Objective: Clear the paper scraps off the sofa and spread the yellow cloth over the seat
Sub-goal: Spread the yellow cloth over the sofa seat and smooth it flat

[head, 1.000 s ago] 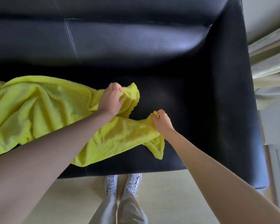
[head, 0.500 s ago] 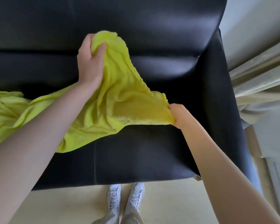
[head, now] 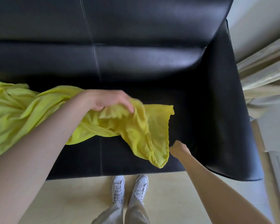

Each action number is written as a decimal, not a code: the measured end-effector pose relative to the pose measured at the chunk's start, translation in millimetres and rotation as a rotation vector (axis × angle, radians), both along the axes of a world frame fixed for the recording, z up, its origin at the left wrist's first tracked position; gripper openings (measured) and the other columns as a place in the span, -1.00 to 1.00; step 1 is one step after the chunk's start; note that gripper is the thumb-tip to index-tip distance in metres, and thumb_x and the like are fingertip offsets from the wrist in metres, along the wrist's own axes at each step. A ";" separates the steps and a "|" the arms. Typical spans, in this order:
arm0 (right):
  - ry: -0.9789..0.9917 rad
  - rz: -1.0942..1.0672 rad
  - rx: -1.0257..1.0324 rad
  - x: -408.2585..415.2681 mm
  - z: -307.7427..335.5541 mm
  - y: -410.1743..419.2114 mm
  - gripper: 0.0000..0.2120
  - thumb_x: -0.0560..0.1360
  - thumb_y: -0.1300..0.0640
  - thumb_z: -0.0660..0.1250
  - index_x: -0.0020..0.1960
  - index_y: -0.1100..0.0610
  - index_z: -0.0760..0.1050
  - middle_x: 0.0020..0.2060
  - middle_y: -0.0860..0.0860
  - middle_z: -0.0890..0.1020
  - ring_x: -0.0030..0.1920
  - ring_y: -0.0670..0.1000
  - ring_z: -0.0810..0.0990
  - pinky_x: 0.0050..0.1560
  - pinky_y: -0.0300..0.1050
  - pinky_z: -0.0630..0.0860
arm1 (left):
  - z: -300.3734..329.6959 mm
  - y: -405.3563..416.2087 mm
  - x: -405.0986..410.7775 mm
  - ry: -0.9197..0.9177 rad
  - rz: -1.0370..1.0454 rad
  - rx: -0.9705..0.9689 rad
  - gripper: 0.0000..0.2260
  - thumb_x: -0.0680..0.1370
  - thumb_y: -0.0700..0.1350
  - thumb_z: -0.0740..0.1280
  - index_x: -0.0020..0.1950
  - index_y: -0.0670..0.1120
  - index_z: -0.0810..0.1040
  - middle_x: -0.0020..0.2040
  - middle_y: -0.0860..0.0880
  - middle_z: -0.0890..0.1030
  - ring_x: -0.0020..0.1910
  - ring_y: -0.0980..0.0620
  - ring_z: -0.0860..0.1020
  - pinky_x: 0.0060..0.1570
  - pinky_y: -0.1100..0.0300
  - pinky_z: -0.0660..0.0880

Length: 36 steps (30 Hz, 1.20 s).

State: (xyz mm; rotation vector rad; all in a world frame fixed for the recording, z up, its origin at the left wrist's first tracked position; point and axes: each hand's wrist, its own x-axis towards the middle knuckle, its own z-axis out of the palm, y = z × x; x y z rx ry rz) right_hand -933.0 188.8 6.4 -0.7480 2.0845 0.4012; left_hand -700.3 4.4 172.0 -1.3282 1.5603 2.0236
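Both hands hold the crumpled yellow terry cloth (head: 132, 126): left hand (head: 110, 101) grips a fold mid-frame, right hand (head: 178, 147) pinches its lower-right edge; bulk trails left across black leather sofa seat (head: 192, 113).

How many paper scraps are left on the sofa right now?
0 visible on the black sofa seat. Some may be hidden under the yellow cloth, which the left hand and right hand hold bunched.
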 end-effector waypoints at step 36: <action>-0.675 -0.785 -0.322 -9.7 -35.4 -142.8 -0.50 0.31 -0.21 0.44 0.08 0.11 0.55 -0.07 0.10 0.62 -0.07 0.13 0.62 0.11 0.09 0.54 | -145.8 60.9 -40.1 -0.163 -0.142 -0.596 -0.66 0.62 0.09 0.16 0.31 -0.05 0.41 0.20 0.03 0.53 0.09 0.02 0.53 0.08 0.08 0.48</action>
